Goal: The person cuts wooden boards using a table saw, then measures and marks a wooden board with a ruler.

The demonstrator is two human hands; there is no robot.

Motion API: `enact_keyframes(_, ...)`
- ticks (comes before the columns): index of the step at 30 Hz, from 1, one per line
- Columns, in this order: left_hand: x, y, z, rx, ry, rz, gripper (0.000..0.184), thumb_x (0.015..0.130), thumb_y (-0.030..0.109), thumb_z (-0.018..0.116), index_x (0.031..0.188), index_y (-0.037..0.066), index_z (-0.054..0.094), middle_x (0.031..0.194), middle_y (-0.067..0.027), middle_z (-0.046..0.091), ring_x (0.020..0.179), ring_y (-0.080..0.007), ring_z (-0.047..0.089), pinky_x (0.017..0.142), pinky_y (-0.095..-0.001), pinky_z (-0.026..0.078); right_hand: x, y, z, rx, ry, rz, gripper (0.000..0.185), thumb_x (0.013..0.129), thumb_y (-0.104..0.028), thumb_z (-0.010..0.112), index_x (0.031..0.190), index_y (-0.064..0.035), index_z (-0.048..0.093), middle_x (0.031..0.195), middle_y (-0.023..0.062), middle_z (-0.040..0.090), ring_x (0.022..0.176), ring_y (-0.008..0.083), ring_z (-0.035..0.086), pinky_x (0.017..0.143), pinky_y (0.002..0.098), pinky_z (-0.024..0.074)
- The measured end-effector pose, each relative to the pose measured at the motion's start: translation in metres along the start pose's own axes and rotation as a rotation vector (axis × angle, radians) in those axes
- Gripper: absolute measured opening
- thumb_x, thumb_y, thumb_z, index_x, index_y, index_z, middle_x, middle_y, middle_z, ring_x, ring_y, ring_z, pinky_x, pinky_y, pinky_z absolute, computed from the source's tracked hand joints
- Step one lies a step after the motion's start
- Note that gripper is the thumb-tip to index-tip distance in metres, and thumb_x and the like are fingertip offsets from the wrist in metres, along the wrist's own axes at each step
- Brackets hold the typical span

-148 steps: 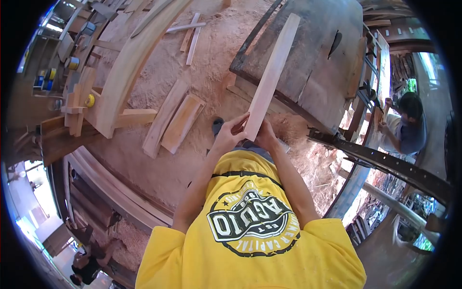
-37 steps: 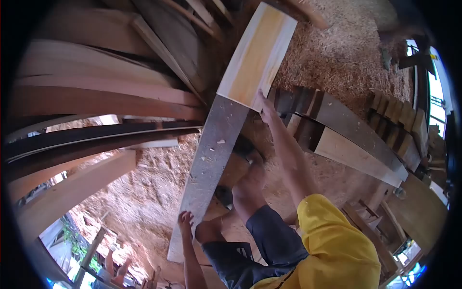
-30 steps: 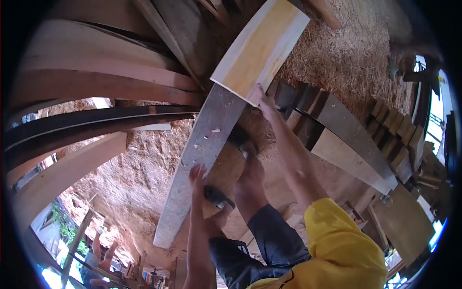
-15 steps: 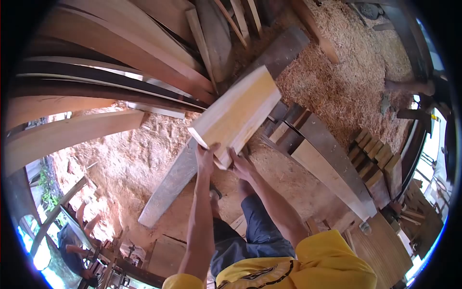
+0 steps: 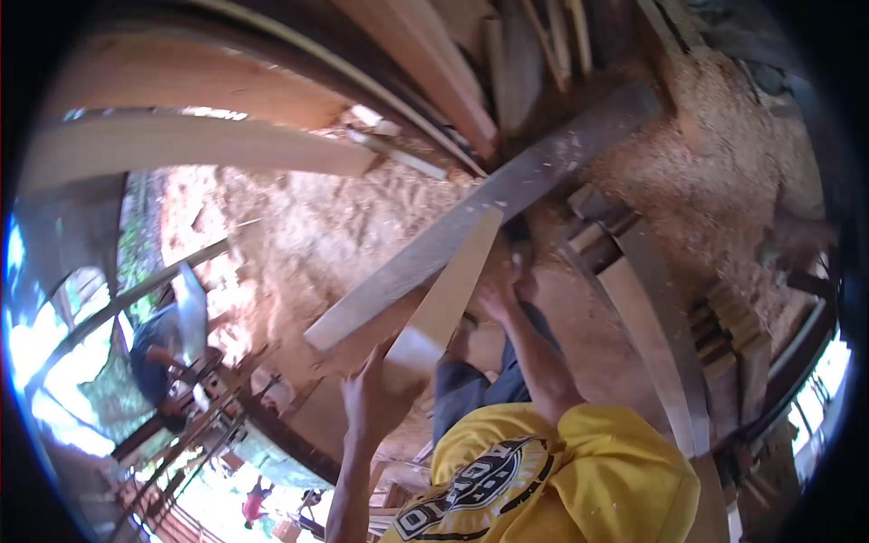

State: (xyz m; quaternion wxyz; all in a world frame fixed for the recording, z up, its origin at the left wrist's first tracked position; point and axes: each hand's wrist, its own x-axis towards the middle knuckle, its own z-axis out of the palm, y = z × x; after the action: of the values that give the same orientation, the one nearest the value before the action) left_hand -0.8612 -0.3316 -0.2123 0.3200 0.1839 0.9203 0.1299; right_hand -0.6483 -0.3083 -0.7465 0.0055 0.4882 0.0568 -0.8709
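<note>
A pale wooden board [image 5: 454, 294] slants up and away in front of me, a narrow face turned toward me and its near end low. My left hand [image 5: 376, 391] is closed around the near end from the left side. Beside the board's right edge is my right hand [image 5: 503, 291], smeared by motion; whether its fingers touch the wood I cannot tell. Behind the board lies a long grey plank [image 5: 407, 258], running diagonally above the floor.
Long planks [image 5: 226, 145] fan out at the upper left. To the right are a long beam [image 5: 647, 317] and stacked short wooden pieces [image 5: 729, 326]. Wood shavings [image 5: 290, 226] cover the ground. Another person [image 5: 158, 353] is at the left, near a wooden frame.
The board has swung from its broad face to a narrow one and come lower and nearer. My left hand gripped its near end throughout; my right hand has shifted outward along its side. My view has turned.
</note>
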Motion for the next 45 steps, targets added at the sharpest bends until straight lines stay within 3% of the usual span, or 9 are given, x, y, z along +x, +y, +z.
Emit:
enact_keyframes(7,-0.326,-0.07,-0.153,-0.38,0.529,-0.642,0.086,0.048,0.03,0.098,0.122,0.002,0.065,0.109,-0.0095,0.071,0.1,-0.0215,0.069,0.084,-0.0373,0.056,-0.057,0.034,0.202,-0.218,-0.384,0.391,0.098,0.091,-0.08,0.043,0.159,-0.0115,0.026,0.167,0.0094,0.023,0.152,0.0256,0.021,0.121,0.0628,-0.002)
enact_keyframes(13,-0.501,-0.23,-0.053,-0.757,1.213,-0.573,0.072,0.065,0.019,0.092,0.126,0.0,0.06,0.111,-0.0054,0.068,0.101,-0.018,0.065,0.089,-0.0306,0.052,-0.129,0.2,0.317,-0.111,-1.108,0.68,0.071,0.105,-0.061,0.036,0.151,-0.0065,0.043,0.149,0.01,0.052,0.137,0.0269,0.049,0.116,0.0461,0.0374)
enact_keyframes(16,-0.566,-0.306,0.011,-1.02,1.385,-0.696,0.063,0.072,0.017,0.087,0.127,0.001,0.061,0.11,-0.004,0.067,0.099,-0.0149,0.063,0.088,-0.0292,0.051,-0.157,0.186,0.339,-0.802,-0.806,0.611,0.073,0.1,-0.064,0.048,0.148,-0.0097,0.047,0.143,0.0069,0.057,0.131,0.0266,0.055,0.11,0.0447,0.0447)
enact_keyframes(21,-0.592,-0.414,0.095,-1.33,1.234,-0.848,0.057,0.081,0.017,0.083,0.132,0.002,0.061,0.118,-0.0058,0.068,0.108,-0.0139,0.062,0.093,-0.0309,0.051,-0.091,0.186,0.297,-1.398,-0.81,0.382,0.067,0.101,-0.052,0.056,0.151,-0.0102,0.043,0.142,0.0102,0.057,0.128,0.0297,0.057,0.109,0.047,0.0474)
enact_keyframes(27,-0.581,-0.516,0.117,-1.456,1.08,-0.878,0.063,0.085,0.037,0.079,0.134,0.002,0.06,0.125,-0.0108,0.068,0.116,-0.0203,0.063,0.099,-0.0348,0.049,-0.13,0.205,0.358,-1.324,-0.609,0.891,0.069,0.1,-0.052,0.056,0.152,-0.0089,0.042,0.148,0.0112,0.054,0.131,0.0307,0.055,0.112,0.0481,0.045)
enact_keyframes(32,-0.57,-0.588,0.156,-1.462,0.903,-0.98,0.068,0.086,0.042,0.075,0.138,0.001,0.058,0.127,-0.0121,0.066,0.116,-0.0229,0.062,0.102,-0.0367,0.046,-0.113,0.254,0.365,-1.614,-0.678,0.44,0.057,0.102,-0.038,0.06,0.147,-0.0052,0.048,0.144,0.01,0.058,0.128,0.0238,0.058,0.113,0.04,0.0437)
enact_keyframes(37,-0.605,-0.6,0.221,-2.262,1.14,-0.38,0.077,0.091,0.06,0.06,0.145,0.004,0.052,0.139,-0.0122,0.061,0.126,-0.0279,0.058,0.108,-0.0427,0.046,-0.109,0.315,0.404,-1.579,-0.668,0.47,0.046,0.102,-0.025,0.062,0.141,-0.0026,0.053,0.136,0.0069,0.063,0.123,0.0187,0.06,0.111,0.0338,0.0439)
enact_keyframes(42,-0.513,-0.654,0.194,-2.609,2.308,0.032,0.088,0.091,0.077,0.046,0.152,0.013,0.043,0.156,-0.0112,0.045,0.141,-0.034,0.043,0.12,-0.0542,0.03,-0.134,0.416,0.472,-1.536,-0.815,0.469,0.059,0.097,-0.031,0.07,0.143,0.0,0.05,0.132,0.0071,0.064,0.123,0.0179,0.058,0.115,0.0332,0.0395)
enact_keyframes(45,-0.526,-0.737,0.181,-2.561,2.038,0.303,0.074,0.097,0.072,0.04,0.14,0.014,0.057,0.142,-0.011,0.059,0.137,-0.034,0.048,0.117,-0.0535,0.032,-0.129,0.467,0.473,-1.663,-0.768,0.337,0.062,0.098,-0.036,0.068,0.144,0.0016,0.048,0.139,0.0085,0.058,0.13,0.0192,0.053,0.116,0.0337,0.0369)
